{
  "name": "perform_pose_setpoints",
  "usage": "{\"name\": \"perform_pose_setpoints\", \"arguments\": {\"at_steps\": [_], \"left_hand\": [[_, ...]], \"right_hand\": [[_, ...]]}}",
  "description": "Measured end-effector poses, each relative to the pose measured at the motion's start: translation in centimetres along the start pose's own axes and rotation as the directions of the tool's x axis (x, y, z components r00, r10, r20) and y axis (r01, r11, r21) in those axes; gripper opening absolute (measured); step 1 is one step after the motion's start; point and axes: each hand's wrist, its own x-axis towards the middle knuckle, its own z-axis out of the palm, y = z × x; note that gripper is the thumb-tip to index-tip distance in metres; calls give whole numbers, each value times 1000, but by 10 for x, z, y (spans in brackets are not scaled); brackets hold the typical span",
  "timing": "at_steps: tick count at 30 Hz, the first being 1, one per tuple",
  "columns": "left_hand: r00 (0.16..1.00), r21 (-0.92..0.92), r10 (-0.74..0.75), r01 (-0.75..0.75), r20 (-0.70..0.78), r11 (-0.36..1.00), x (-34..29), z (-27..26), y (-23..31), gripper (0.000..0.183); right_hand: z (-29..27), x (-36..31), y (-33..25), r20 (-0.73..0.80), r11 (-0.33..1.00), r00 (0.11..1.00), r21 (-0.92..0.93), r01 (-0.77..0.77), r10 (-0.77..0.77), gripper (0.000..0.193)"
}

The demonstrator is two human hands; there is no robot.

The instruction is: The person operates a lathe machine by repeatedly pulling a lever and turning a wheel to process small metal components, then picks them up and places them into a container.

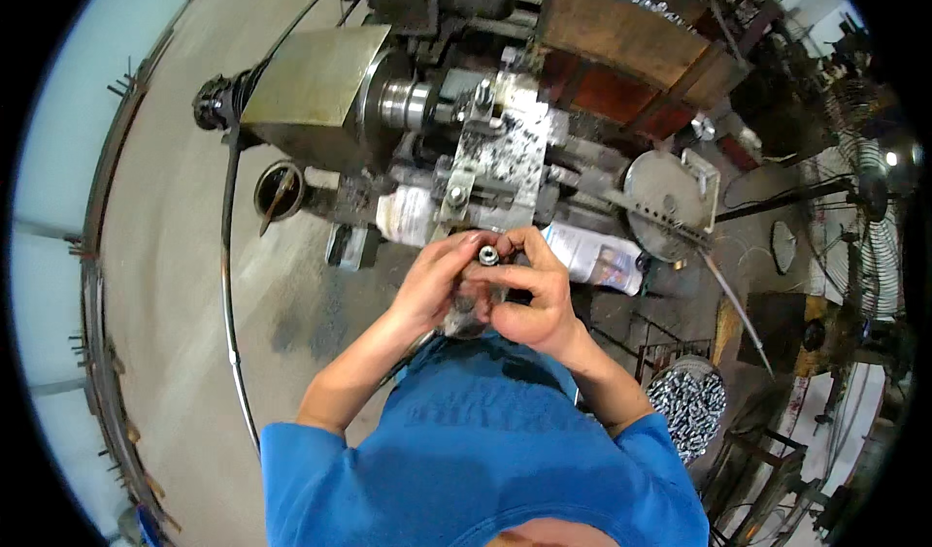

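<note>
Workshop floor, lathe (pixel 427 110) ahead: both hands clasp a small metal fitting (pixel 487 255) at chest height, left hand (pixel 439 280) cupping, right hand (pixel 534 295) pinching its top (keep it steady and centred, grip firm, I judge).

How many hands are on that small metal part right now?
2: the left hand grips the small metal part from its left, the right hand from its right, in front of the lathe.
</note>
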Motion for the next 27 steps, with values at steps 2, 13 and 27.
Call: {"name": "perform_pose_setpoints", "arguments": {"at_steps": [2, 13, 27], "left_hand": [[999, 39, -4, 3, 50, 999, -9, -11, 10, 41], [805, 356, 511, -402, -302, 844, -62, -82, 78, 32], [252, 719, 674, 239, -695, 652, -160, -343, 103, 52]], "right_hand": [[-20, 5, 4, 60, 996, 997, -80, 48, -44, 42], [-185, 172, 10, -271, 578, 869, -815, 22, -415, 43], [-140, -154, 89, -494, 721, 787, -382, -578, 369, 37]]}}
